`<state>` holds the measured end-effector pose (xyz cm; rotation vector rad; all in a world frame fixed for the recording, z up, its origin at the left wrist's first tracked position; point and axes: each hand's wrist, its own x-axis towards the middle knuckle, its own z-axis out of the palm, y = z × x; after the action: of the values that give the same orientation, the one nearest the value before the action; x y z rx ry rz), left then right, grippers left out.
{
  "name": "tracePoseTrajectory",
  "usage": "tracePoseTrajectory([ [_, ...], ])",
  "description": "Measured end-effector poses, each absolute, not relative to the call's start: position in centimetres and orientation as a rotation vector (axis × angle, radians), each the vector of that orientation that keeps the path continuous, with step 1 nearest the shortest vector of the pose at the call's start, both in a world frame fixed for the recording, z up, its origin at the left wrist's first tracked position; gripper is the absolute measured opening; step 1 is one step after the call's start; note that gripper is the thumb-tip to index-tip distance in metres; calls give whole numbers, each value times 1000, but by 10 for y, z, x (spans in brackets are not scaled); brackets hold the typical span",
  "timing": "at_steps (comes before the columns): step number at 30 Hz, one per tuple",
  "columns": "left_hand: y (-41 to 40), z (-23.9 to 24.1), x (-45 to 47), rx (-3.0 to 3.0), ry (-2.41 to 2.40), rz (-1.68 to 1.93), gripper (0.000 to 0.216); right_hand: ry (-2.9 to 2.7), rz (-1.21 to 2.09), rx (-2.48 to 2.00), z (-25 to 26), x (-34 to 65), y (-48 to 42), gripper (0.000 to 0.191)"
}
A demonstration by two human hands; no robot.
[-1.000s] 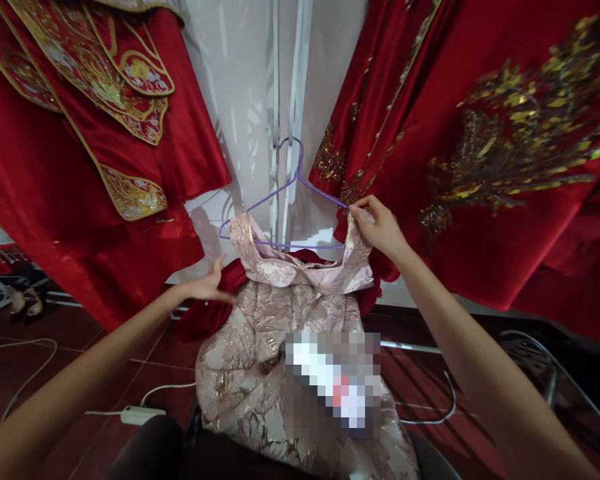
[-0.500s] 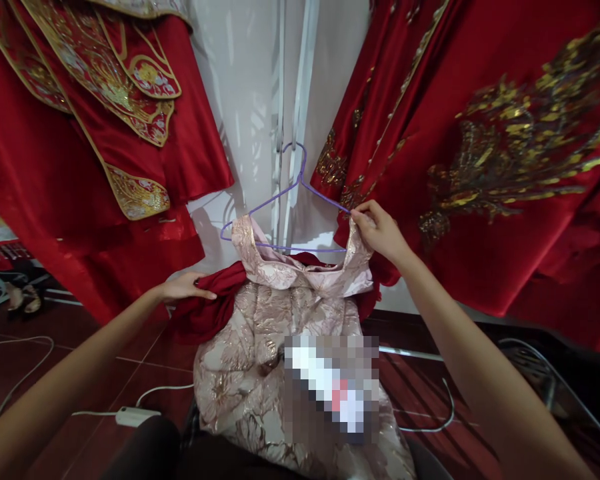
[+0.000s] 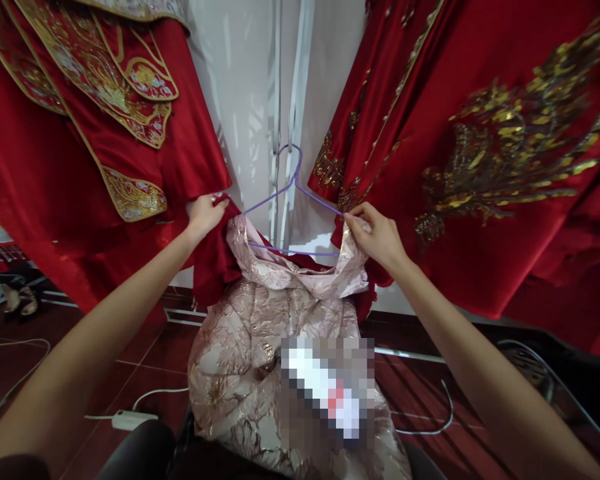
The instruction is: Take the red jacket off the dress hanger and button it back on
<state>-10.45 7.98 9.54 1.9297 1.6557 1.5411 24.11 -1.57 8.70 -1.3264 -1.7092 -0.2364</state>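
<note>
A pink brocade dress (image 3: 260, 347) with gold flowers hangs in front of me on a purple wire hanger (image 3: 290, 193). My right hand (image 3: 375, 233) pinches the dress's right shoulder strap against the hanger's right arm. My left hand (image 3: 205, 213) is closed on a plain dark red cloth (image 3: 213, 267) and holds its edge up by the hanger's left end. The red cloth passes behind the pink dress and shows again at its right side.
Red robes with gold embroidery hang at left (image 3: 80, 133) and right (image 3: 480, 147), with a white wall and rail (image 3: 285, 100) between them. On the dark red tiled floor lie a white power strip (image 3: 127, 420) with cables and a pair of shoes (image 3: 20, 300).
My left hand took hold of the red cloth low beside the dress and lifted it up to the hanger's left end. My right hand stayed on the right strap.
</note>
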Motion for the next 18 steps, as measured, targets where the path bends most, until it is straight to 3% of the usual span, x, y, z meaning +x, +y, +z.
tracePoseTrajectory([
  [8, 25, 100, -20, 2204, 1486, 1570, 20, -1660, -400, -1498, 88, 204, -43, 29],
  [12, 44, 109, -40, 2449, 1385, 1444, 16, -1812, -148, -1654, 112, 240, -7, 40],
  [15, 62, 126, -53, 2509, 1231, 1181, 10, -2103, 287, -1697, 130, 264, 25, 40],
  [18, 71, 133, -62, 2332, 1157, 763, 14, -2088, 196, -1549, 131, 258, 46, 36],
])
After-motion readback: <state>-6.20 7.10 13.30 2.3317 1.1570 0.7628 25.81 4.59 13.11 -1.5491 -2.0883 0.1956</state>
